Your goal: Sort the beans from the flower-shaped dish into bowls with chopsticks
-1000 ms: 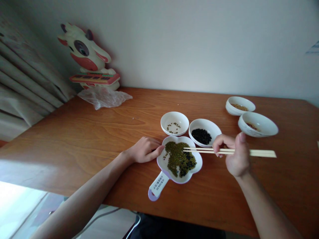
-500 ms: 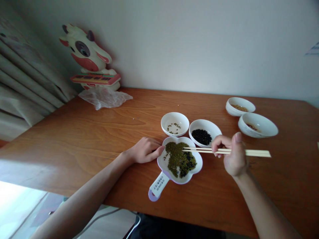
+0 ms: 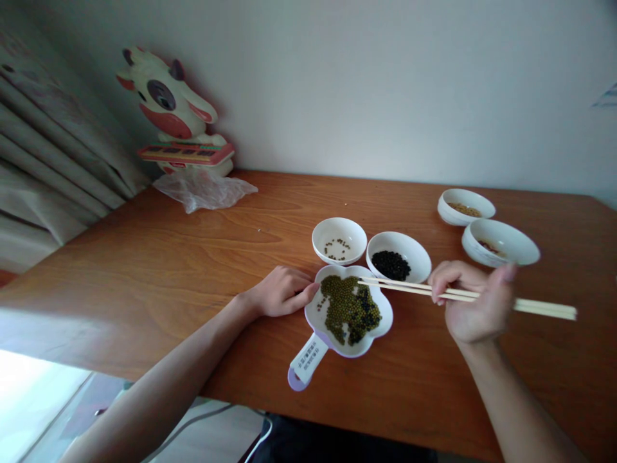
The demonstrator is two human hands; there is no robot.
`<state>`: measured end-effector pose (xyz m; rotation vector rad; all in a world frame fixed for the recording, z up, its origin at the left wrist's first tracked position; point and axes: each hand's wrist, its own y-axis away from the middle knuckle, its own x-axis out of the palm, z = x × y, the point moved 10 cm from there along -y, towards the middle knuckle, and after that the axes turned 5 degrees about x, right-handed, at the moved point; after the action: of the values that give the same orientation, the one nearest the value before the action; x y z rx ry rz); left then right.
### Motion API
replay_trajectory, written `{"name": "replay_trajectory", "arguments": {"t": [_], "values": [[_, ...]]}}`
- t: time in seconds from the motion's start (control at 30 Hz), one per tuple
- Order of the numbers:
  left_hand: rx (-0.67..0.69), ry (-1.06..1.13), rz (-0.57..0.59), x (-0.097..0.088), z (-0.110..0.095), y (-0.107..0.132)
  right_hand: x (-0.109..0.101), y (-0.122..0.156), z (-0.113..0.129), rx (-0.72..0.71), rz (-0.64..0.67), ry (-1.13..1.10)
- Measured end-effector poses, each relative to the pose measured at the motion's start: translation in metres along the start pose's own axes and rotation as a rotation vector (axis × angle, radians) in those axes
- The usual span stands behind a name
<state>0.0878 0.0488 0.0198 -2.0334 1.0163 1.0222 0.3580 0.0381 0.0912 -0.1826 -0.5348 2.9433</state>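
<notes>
My right hand [image 3: 475,302] is closed around a pair of light wooden chopsticks [image 3: 402,287]. Their tips reach over the green mung beans [image 3: 343,299] in a white, flower-shaped dish [image 3: 385,321] with a purple edge and a labelled handle. Dark beans [image 3: 364,319] lie mixed in on the dish's right side. I cannot make out a bean between the tips. My left hand [image 3: 284,291] rests on the table with its fingers curled and its thumb at the dish's left rim, holding it. Just behind the dish stand a bowl [image 3: 339,230] with a few green beans and a bowl [image 3: 418,251] of black beans.
Two more white bowls stand at the back right: one [image 3: 446,209] with yellowish contents, the other [image 3: 520,247] with brownish bits. A cow-shaped toy keyboard [image 3: 187,152] and a crumpled clear plastic bag [image 3: 205,191] sit at the back left, near a curtain [image 3: 53,167].
My right hand has moved right and turned, its thumb now more raised. The chopsticks slant more, with their tips slightly higher over the dish. My left hand and the dish stay put.
</notes>
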Motion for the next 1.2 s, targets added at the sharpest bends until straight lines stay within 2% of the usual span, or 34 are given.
{"name": "replay_trajectory", "arguments": {"t": [0.13, 0.3, 0.57, 0.7, 0.8, 0.9, 0.97, 1.07, 1.2], "values": [[-0.003, -0.005, -0.007, -0.001, -0.001, 0.000, -0.028, -0.001, 0.021, -0.214, -0.167, -0.059], [-0.001, -0.010, -0.007, -0.001, -0.001, 0.001, -0.055, 0.005, 0.036, -0.407, -0.339, 0.011], [-0.001, -0.019, -0.010, -0.001, 0.000, 0.001, -0.059, 0.003, 0.031, -0.354, -0.336, -0.011], [0.003, -0.007, -0.008, -0.001, -0.001, 0.000, -0.044, -0.006, 0.027, -0.223, -0.199, -0.136], [-0.005, -0.003, -0.007, -0.002, -0.001, 0.000, -0.012, -0.012, 0.017, -0.034, 0.047, -0.219], [-0.003, -0.003, -0.007, -0.002, -0.002, 0.000, 0.023, -0.004, 0.003, 0.142, 0.319, -0.148], [0.000, -0.004, -0.010, -0.003, -0.003, 0.000, 0.038, 0.005, -0.005, 0.208, 0.444, -0.078], [-0.002, -0.006, -0.013, -0.003, -0.003, -0.001, 0.048, 0.015, -0.015, 0.270, 0.532, -0.015], [0.004, -0.001, -0.017, -0.004, -0.003, -0.001, 0.052, 0.019, -0.018, 0.278, 0.554, 0.023]]}}
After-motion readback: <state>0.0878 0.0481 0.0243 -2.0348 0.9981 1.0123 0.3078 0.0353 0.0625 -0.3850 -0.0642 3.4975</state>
